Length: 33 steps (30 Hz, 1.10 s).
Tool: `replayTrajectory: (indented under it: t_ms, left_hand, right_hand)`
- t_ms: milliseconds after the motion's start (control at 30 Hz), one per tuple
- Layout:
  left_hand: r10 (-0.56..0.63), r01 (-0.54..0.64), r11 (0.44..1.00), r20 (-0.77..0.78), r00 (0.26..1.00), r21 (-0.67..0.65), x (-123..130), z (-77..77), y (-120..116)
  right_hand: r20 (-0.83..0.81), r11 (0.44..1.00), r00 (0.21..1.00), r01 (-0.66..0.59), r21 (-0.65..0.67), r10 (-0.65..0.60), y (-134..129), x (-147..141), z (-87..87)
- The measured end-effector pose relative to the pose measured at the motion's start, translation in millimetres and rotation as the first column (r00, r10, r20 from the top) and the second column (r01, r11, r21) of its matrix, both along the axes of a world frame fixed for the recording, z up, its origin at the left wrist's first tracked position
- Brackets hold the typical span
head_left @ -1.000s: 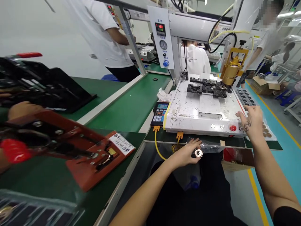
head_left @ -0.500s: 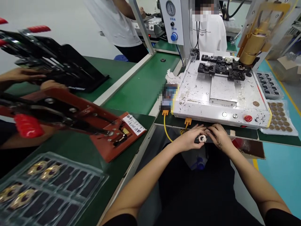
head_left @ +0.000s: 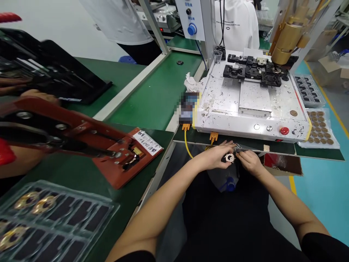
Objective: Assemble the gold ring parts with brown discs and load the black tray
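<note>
gold ring-shaped part (head_left: pixel 229 158) sits in the left hand (head_left: pixel 216 156), grip closed around it.

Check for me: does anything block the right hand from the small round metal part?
Nothing visible does. The left hand holds the small round metal part, and the right hand is close beside it. The white machine stands beyond both hands, not between them. I can't tell whether the right hand pinches anything.

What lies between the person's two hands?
In the head view, a round metallic piece lies between the left hand, which holds it, and the right hand.
</note>
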State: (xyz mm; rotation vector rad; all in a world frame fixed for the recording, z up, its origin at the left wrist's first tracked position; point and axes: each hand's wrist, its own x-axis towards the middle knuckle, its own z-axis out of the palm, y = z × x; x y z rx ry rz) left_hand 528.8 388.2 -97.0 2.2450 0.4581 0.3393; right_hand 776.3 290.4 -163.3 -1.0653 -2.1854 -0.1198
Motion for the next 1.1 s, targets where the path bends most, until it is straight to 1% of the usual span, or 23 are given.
replayTrajectory:
  t_ms: [67,100,167,200,233,267,300,367,400,433,467,500,567,600,633,700,733,767,800,900,933,1000,1100]
  left_hand:
    - [0.000,0.000,1.000,0.007,1.000,-0.015,-1,-0.4,1]
    - [0.004,-0.004,1.000,0.011,1.000,-0.022,-1,-1.4,0]
    - [0.016,-0.015,0.999,0.014,1.000,-0.031,0,-4.2,-2]
    - [0.024,-0.024,0.999,0.017,1.000,-0.032,1,-5.7,-4]
    - [0.034,-0.033,0.999,0.021,0.999,-0.030,2,-6.9,-6]
    - [0.043,-0.043,0.999,0.025,0.999,-0.026,3,-7.8,-8]
    - [0.053,-0.052,0.998,0.026,0.998,-0.020,3,-8.3,-10]
    - [0.070,-0.070,0.998,0.020,0.997,-0.008,5,-8.3,-13]
    - [0.076,-0.076,0.997,0.012,0.997,-0.003,5,-7.9,-14]
    - [0.080,-0.080,0.997,0.004,0.997,0.000,5,-7.4,-15]
    - [0.085,-0.085,0.996,-0.001,0.996,0.001,6,-6.9,-16]
    - [0.090,-0.090,0.996,-0.003,0.996,-0.001,6,-6.5,-16]
    - [0.101,-0.101,0.995,0.003,0.995,-0.010,8,-6.3,-17]
    - [0.109,-0.109,0.994,0.009,0.994,-0.015,9,-6.5,-18]
    - [0.117,-0.117,0.993,0.019,0.993,-0.019,10,-7.0,-18]
    - [0.135,-0.134,0.991,0.051,0.990,-0.032,12,-8.3,-18]
    - [0.144,-0.141,0.989,0.070,0.987,-0.045,13,-8.9,-17]
    - [0.156,-0.150,0.986,0.091,0.984,-0.068,12,-9.5,-16]
    - [0.174,-0.163,0.981,0.110,0.979,-0.101,11,-9.8,-15]
    - [0.249,-0.207,0.948,0.156,0.956,-0.244,5,-10.0,-12]
    - [0.268,-0.216,0.938,0.168,0.949,-0.271,2,-9.9,-13]
    - [0.272,-0.222,0.943,0.192,0.943,-0.248,-1,-9.9,-17]
    - [0.259,-0.244,0.965,0.219,0.941,-0.092,-3,-11.6,-27]
  right_hand:
    - [-0.011,0.999,1.000,0.010,0.039,-0.009,-18,-2,11.1]
    - [-0.025,0.998,0.999,0.032,0.059,-0.031,-25,0,22.3]
    - [-0.094,0.984,0.986,0.149,0.095,-0.140,-33,12,56.4]
    - [-0.174,0.960,0.954,0.262,0.102,-0.243,-30,23,78.0]
    - [-0.249,0.912,0.896,0.400,0.093,-0.368,-24,37,100.9]
    - [-0.284,0.851,0.823,0.523,0.040,-0.492,-13,53,123.7]
    - [-0.293,0.796,0.758,0.605,-0.018,-0.583,2,71,144.9]
    - [-0.250,0.726,0.684,0.669,-0.160,-0.685,34,109,178.5]
    - [-0.188,0.700,0.676,0.665,-0.260,-0.713,49,125,190.0]
    - [-0.129,0.684,0.681,0.668,-0.294,-0.721,60,137,197.9]
    - [-0.089,0.683,0.690,0.675,-0.279,-0.718,66,144,202.3]
    - [-0.071,0.696,0.700,0.685,-0.216,-0.711,68,146,203.5]
    - [-0.104,0.739,0.734,0.673,-0.025,-0.671,59,131,196.0]
    - [-0.137,0.770,0.768,0.636,0.043,-0.626,50,116,187.2]
    - [-0.158,0.818,0.815,0.572,0.063,-0.558,40,97,175.2]
    - [-0.177,0.940,0.925,0.340,-0.017,-0.337,22,54,143.3]
    - [-0.170,0.977,0.965,0.187,-0.101,-0.202,16,33,124.9]
    - [-0.179,0.978,0.977,0.083,-0.191,-0.118,13,15,106.1]
    - [-0.203,0.968,0.975,0.042,-0.249,-0.094,13,0,88.1]
    - [-0.235,0.956,0.964,0.050,-0.288,-0.122,20,-23,47.3]
    - [-0.233,0.956,0.964,0.060,-0.286,-0.130,23,-25,39.5]
    - [-0.211,0.955,0.969,0.065,-0.290,-0.130,26,-23,31.8]
    - [-0.159,0.952,0.979,0.073,-0.298,-0.125,25,-21,30.8]
